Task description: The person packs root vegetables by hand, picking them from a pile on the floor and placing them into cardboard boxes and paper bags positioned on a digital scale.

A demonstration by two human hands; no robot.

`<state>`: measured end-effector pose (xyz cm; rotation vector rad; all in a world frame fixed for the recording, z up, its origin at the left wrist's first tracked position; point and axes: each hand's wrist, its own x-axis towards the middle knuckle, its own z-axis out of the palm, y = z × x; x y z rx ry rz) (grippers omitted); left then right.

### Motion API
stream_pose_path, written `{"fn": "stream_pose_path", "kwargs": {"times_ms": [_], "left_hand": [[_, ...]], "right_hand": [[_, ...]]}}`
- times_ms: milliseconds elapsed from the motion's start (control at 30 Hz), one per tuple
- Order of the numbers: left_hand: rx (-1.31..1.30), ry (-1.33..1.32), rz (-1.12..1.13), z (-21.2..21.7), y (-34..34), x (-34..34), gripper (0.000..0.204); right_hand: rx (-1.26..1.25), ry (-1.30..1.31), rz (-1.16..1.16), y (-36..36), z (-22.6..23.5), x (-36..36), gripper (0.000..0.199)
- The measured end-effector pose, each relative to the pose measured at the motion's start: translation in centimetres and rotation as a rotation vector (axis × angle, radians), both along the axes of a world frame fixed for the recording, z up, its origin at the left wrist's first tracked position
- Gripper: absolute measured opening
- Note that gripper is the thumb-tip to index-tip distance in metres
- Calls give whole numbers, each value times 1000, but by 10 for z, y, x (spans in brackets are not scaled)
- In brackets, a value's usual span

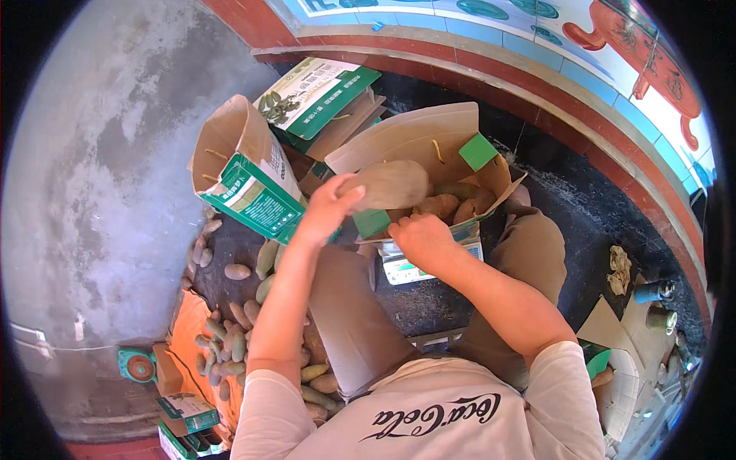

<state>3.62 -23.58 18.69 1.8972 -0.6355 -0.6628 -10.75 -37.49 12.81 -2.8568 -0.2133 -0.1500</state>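
My left hand [331, 207] holds a large, long brown tuber [392, 184], blurred by motion, above the left part of an opened cardboard box [414, 126]. Inside that box lie several brown tubers [438, 205], partly covered by its walls and my hands. At the box's near rim, my right hand [424, 241] is closed, its fingers curled at the edge; the fingertips are partly hidden. Under the box, between my knees, shows a white scale [406, 268] with a display and keys.
Left of the box stands an open green-and-white carton [257, 192], with stacked flat cartons [322, 96] behind it. Many loose tubers [230, 345] lie on the floor at left, some on an orange cloth [188, 326]. Cans [659, 318] and crumpled paper [619, 270] sit at right.
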Motion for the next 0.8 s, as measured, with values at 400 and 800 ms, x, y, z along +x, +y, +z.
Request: {"fn": "stream_pose_path", "kwargs": {"times_ms": [400,800], "left_hand": [[-269,-158,329,-8,97,-13,34],[941,-124,495,-241,328,-125,32]], "right_hand": [[-14,27,-3,1,-4,-1,13],[-66,-154,40,2,-2,4,7]]}}
